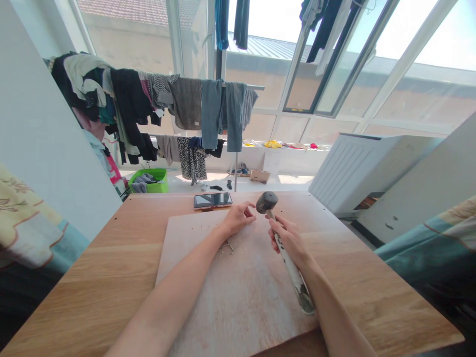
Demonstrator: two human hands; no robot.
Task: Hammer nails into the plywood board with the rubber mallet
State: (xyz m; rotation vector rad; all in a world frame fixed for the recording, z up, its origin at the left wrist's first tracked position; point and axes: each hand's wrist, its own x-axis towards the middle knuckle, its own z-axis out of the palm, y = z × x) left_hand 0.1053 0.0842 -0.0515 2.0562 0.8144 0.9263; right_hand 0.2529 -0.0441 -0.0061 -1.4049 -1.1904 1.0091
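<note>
My right hand (288,239) is wrapped round the pale handle of a mallet (267,202). Its dark rubber head is raised just above the far part of a pale wooden board (241,292). My left hand (238,216) rests on the board left of the mallet head, its thumb and fingers pinched together near the board's surface; what they pinch is too small to see. A small heap of nails (225,246) lies on the board under my left wrist.
The board lies on a wooden table (122,258). A phone (212,200) lies face up at the table's far edge. Behind are a rack of hanging clothes (167,106), a green basket (150,179), white panels (357,166) at right and large windows.
</note>
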